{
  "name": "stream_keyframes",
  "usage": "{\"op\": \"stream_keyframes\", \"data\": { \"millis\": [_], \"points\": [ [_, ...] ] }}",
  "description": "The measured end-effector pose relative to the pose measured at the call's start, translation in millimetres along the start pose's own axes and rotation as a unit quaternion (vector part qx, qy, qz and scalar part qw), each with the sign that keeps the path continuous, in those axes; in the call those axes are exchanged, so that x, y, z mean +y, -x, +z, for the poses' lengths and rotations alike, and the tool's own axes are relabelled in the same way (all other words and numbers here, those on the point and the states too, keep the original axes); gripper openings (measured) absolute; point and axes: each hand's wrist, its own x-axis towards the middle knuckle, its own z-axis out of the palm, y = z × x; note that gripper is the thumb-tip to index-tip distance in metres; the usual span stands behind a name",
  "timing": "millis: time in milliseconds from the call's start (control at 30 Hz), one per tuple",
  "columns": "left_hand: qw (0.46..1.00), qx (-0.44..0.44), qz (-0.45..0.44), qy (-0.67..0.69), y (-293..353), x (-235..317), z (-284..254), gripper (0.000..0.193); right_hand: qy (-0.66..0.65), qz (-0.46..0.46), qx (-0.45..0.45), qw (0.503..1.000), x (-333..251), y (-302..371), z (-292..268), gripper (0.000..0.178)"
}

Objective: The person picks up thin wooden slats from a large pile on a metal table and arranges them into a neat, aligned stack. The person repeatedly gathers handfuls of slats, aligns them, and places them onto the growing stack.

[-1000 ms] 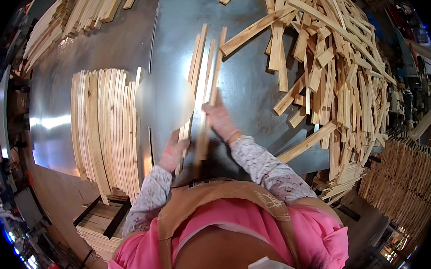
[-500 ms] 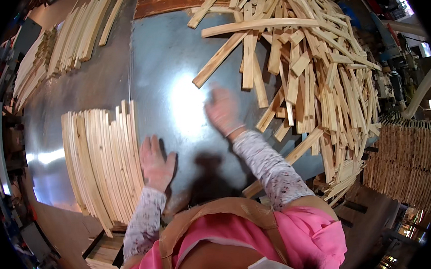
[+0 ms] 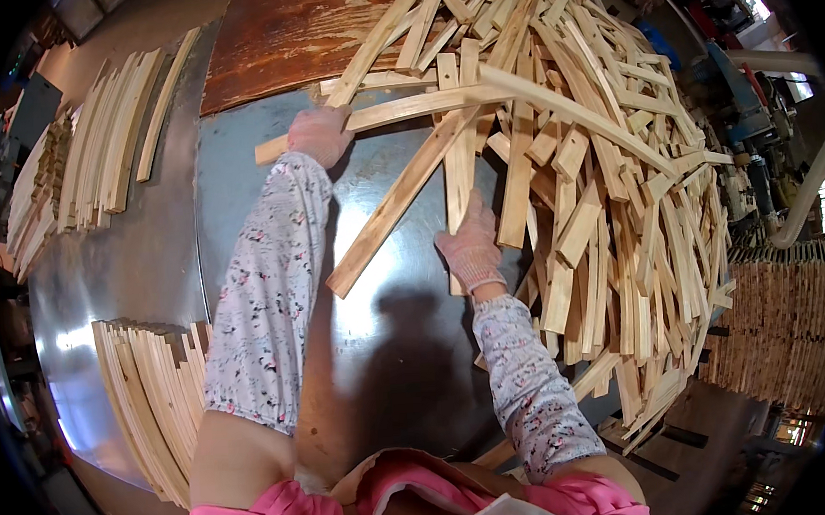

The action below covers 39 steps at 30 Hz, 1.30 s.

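Note:
Stretched forward, my left hand (image 3: 321, 137) is closed round a long wooden strip (image 3: 403, 109) near its left end. That strip lies crosswise over the front of a loose pile of wooden strips (image 3: 606, 180). My right hand (image 3: 473, 246), nearer to me, has its fingers closed on the lower part of another wooden strip (image 3: 459, 165), which points toward me; some of the fingers are hidden. Between my hands a slanting strip (image 3: 386, 217) juts from the pile over the grey metal tabletop (image 3: 244, 136).
On the left, a row of strips (image 3: 151, 387) lies side by side near my left arm, with more rows (image 3: 107, 134) farther back. A worn reddish-brown board (image 3: 295, 33) covers the table's far part. Stacked wood (image 3: 775, 320) stands off to the right.
My left hand has moved from beside the left row forward onto the crosswise strip and taken hold. My right hand has shifted right onto a strip of the pile. The view has shifted forward.

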Motion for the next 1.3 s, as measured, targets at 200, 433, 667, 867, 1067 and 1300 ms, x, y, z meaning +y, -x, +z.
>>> {"op": "stream_keyframes", "data": {
  "millis": [200, 433, 667, 867, 1067, 1300],
  "points": [
    [0.962, 0.172, -0.125, 0.171, 26, -36, -5, 0.041, -0.022, -0.034, -0.006, 0.999, 46, 72, -15, 0.095],
    [0.989, -0.046, -0.129, 0.048, 73, 10, -11, 0.064, 0.055, -0.033, 0.016, 0.998, 88, 116, 1, 0.101],
    [0.963, 0.034, -0.17, 0.204, 169, -18, 9, 0.068, 0.031, -0.058, 0.037, 0.997, 97, 120, 8, 0.101],
    [0.855, -0.093, -0.296, 0.415, 318, -46, -90, 0.062, -0.023, -0.047, 0.007, 0.999, 98, 113, 8, 0.094],
    [0.842, -0.157, -0.312, 0.41, 386, -43, -83, 0.064, -0.001, -0.049, 0.021, 0.999, 99, 117, 9, 0.102],
    [0.923, -0.105, -0.091, 0.359, 183, 17, -58, 0.067, 0.024, -0.073, 0.009, 0.997, 85, 117, -4, 0.104]
  ]
}}
